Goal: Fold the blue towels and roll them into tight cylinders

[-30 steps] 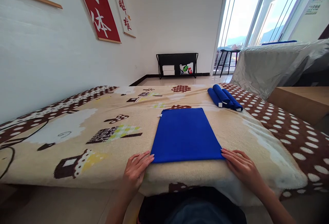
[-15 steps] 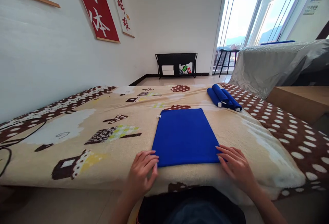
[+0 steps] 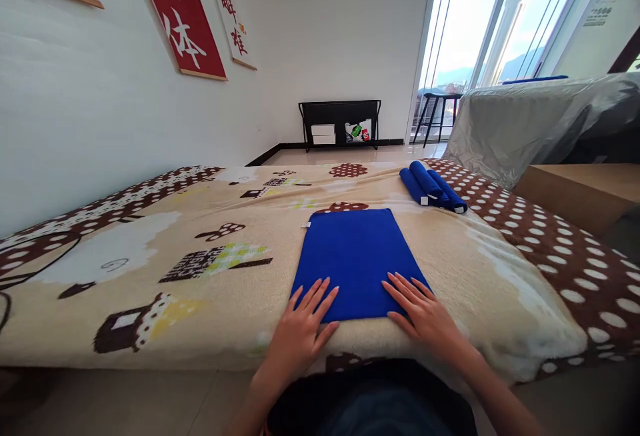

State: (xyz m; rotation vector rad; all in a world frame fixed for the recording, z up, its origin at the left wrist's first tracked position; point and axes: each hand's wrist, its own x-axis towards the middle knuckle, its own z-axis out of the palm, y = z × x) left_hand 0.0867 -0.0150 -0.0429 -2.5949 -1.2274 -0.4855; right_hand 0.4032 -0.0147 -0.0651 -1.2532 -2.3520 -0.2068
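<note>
A blue cloth (image 3: 357, 256) lies flat on the patterned blanket (image 3: 240, 329), with a small white tag at its far left corner. My left hand (image 3: 305, 323) rests palm down on the cloth's near left corner, fingers spread. On the near right corner lies my right hand (image 3: 420, 313), its fingers stretched out over the fabric. Both thumbs are by the near edge, and neither hand grips anything. Farther back on the right sit several rolled blue cloths (image 3: 431, 186), one resting on top of the others, with white tags showing.
A cardboard box (image 3: 580, 189) stands right of the bed, near furniture under a plastic sheet (image 3: 505, 126). At the far wall is a black rack (image 3: 340, 116); a black stool (image 3: 437, 113) stands by the glass door. Red and white scrolls hang on the left wall.
Both hands have moved inward from the cloth's near corners and now lie flatter on top of it, fingers more spread. The view has shifted slightly. The cloth stays flat in place.
</note>
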